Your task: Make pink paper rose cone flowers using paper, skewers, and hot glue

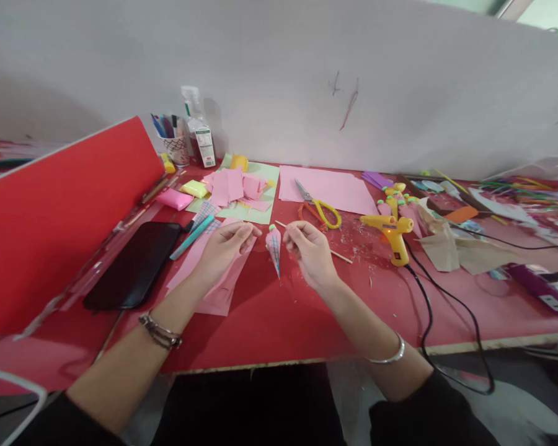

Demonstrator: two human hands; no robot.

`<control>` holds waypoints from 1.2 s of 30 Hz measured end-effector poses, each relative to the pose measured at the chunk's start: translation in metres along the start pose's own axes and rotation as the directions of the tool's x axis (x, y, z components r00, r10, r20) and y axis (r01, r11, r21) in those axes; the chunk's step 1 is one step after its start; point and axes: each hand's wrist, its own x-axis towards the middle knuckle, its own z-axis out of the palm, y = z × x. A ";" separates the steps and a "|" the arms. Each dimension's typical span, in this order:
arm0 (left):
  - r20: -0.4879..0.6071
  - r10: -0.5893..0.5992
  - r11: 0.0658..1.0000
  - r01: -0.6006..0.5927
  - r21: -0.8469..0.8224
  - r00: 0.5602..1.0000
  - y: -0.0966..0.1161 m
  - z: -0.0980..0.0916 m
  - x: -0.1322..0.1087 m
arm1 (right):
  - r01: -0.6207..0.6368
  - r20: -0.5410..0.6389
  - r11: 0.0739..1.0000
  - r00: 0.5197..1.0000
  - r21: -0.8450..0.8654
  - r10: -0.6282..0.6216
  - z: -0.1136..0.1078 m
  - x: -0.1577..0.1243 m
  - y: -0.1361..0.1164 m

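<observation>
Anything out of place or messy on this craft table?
Small pale scraps litter the red table beside the yellow glue gun, whose black cord droops over the front edge. The wall behind bears stray scribbles. The rest is ordinary craft clutter.

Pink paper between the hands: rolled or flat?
Rolled: the pink paper cone tapers to a point at its lower end.

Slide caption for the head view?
Right hand pinches a pink paper cone above the red table; left hand hovers over a pink sheet.
</observation>
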 end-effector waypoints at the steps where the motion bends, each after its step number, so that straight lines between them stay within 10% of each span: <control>1: 0.001 0.012 1.000 -0.012 0.008 1.000 0.001 0.000 0.000 | -0.001 0.008 1.000 1.000 0.003 0.001 0.000 0.000 0.000; 10: 0.007 -0.058 0.995 0.058 -0.086 0.998 -0.003 0.000 0.001 | 0.001 0.018 1.000 1.000 0.029 -0.002 -0.006 0.004 0.004; 16: -0.043 -0.160 0.987 0.160 -0.004 0.986 -0.004 0.000 0.003 | 0.044 -0.040 0.957 0.998 -0.285 -0.057 -0.016 0.015 0.006; 27: -0.020 -0.197 0.980 0.196 -0.020 0.980 -0.006 0.002 0.004 | 0.241 0.101 0.616 0.962 -0.750 -0.254 -0.024 0.021 0.018; 36: 0.020 -0.296 0.948 0.296 -0.116 0.955 -0.006 0.006 0.002 | 0.245 0.219 0.441 0.970 -0.863 -0.109 -0.017 0.018 0.021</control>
